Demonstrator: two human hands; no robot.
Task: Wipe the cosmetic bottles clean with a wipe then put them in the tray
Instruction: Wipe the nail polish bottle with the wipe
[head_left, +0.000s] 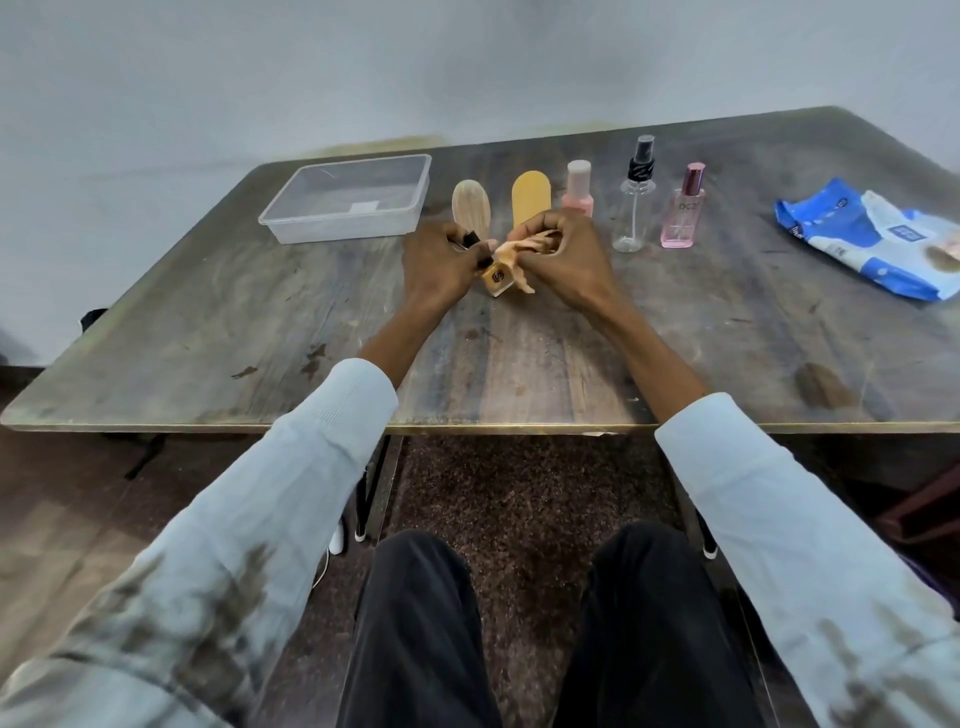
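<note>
Only thing I can kinda read is "DG2"-ish lettering on the pink perfume bottle (681, 218), just right of the clear spray bottle (634, 208). Blue wipes pack (878, 239) print's too blurry.

- A plain indoor room, more a spare room or simple office than a kitchen, lab or shop.
- The far wall (467, 62) is bare and painted pale grey-white.
- A worn wooden bench (260, 332) fills the middle; its top is scratched and stained, with a thin metal-coloured edge strip.
- The bench stands on thin dark metal legs (370, 483) with white feet.
- The floor (519, 493) under the bench is dark speckled stone; to the left it looks like brown wood.
- On the bench stand cosmetic bottles (683, 208) in a row, a clear plastic tray (291, 228) far left and a blue wipe pack (878, 239) at right.
</note>
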